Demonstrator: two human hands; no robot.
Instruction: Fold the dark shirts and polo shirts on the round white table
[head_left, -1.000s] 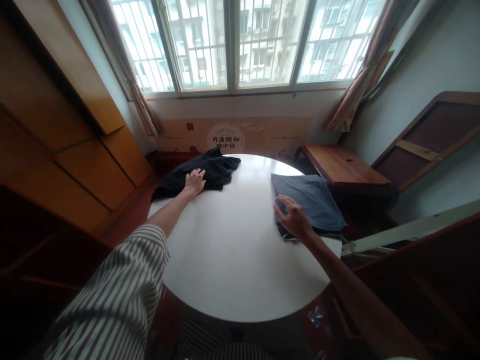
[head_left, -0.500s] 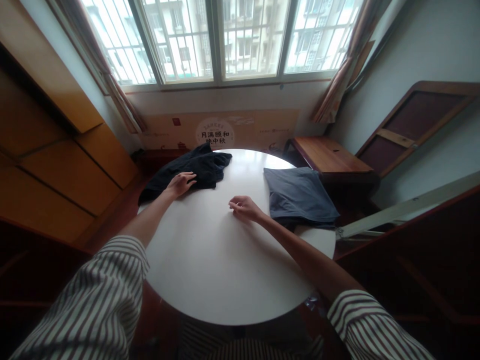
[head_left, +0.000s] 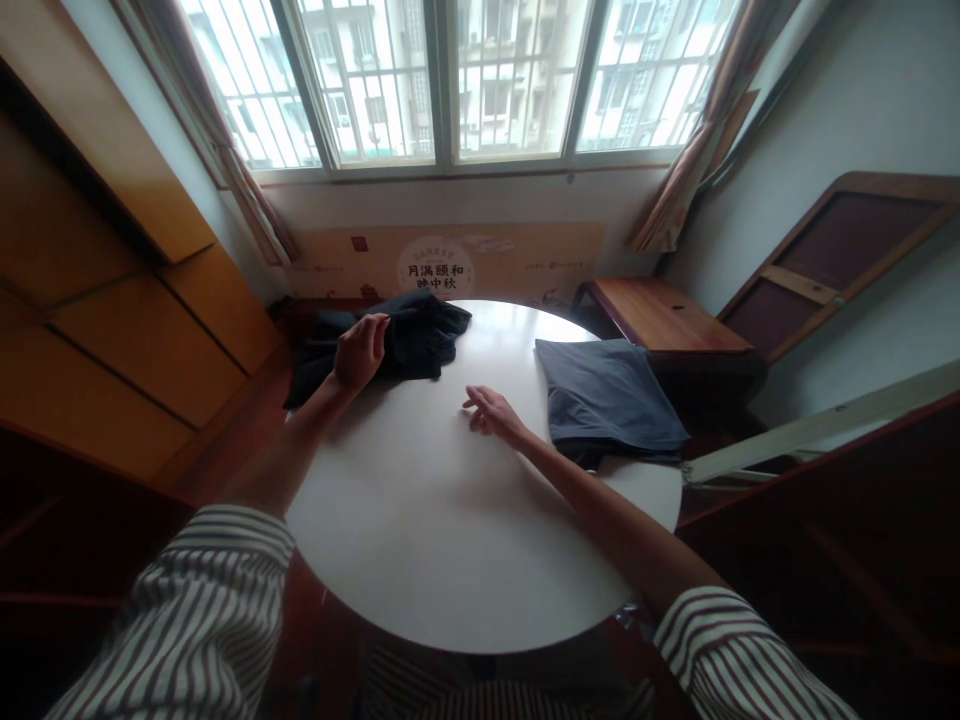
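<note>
At the table's far left lies a crumpled dark garment (head_left: 424, 335), part of it hanging past the edge. My left hand (head_left: 361, 352) is over it with fingers curled in a pinch on its cloth; the fingertips are partly hidden. My right hand (head_left: 491, 412) hovers just above the middle of the white round table (head_left: 450, 560), its fingers apart and holding nothing. To its right rests a stack of folded grey cloth (head_left: 611, 395), with darker cloth showing underneath.
A wooden bench (head_left: 667, 315) stands behind the table on the right, and a wood-framed panel (head_left: 840, 265) leans on the wall. Wooden cabinets (head_left: 150, 340) fill the left side. A barred window (head_left: 510, 80) is at the back.
My left hand has risen from lying flat on the dark garment and its fingers have closed. The fingers of my right hand have spread from a loose curl.
</note>
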